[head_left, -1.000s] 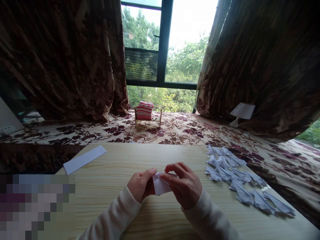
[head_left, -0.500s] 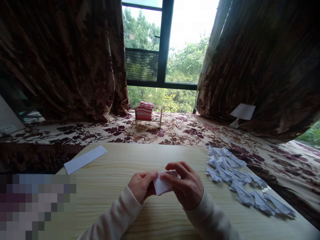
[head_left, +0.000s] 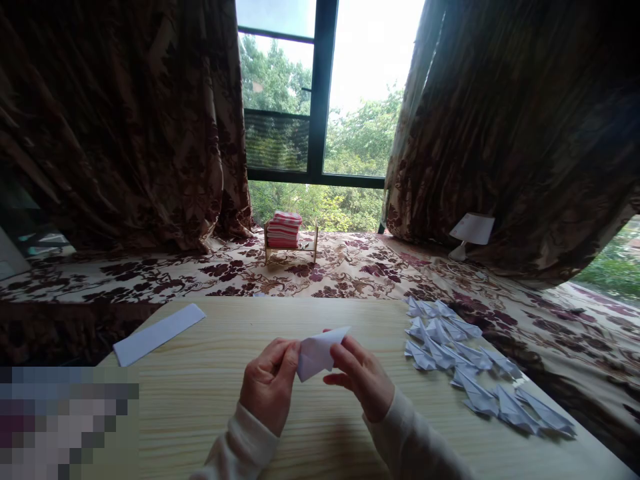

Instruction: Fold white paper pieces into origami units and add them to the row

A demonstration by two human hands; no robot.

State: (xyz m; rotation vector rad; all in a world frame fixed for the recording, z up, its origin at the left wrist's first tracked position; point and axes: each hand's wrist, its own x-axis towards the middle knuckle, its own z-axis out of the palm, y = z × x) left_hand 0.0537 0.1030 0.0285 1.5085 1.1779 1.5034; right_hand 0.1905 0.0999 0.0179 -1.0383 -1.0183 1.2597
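Observation:
A small folded white paper piece (head_left: 318, 351) is held up a little above the light wooden table (head_left: 215, 393). My left hand (head_left: 269, 384) pinches its left edge with thumb and fingers. My right hand (head_left: 363, 375) grips its right side, fingers curled behind it. One pointed corner of the paper sticks up to the right.
Several finished folded paper shapes (head_left: 470, 373) lie in a row on the table's right. A flat white paper strip (head_left: 159, 331) lies at the far left. Beyond are a floral cloth, a small wooden rack with striped cloths (head_left: 286, 232), a small lamp (head_left: 470, 232), curtains and a window.
Both hands have lifted the paper off the table and turned it, so a pointed corner now stands up. The view has tilted slightly.

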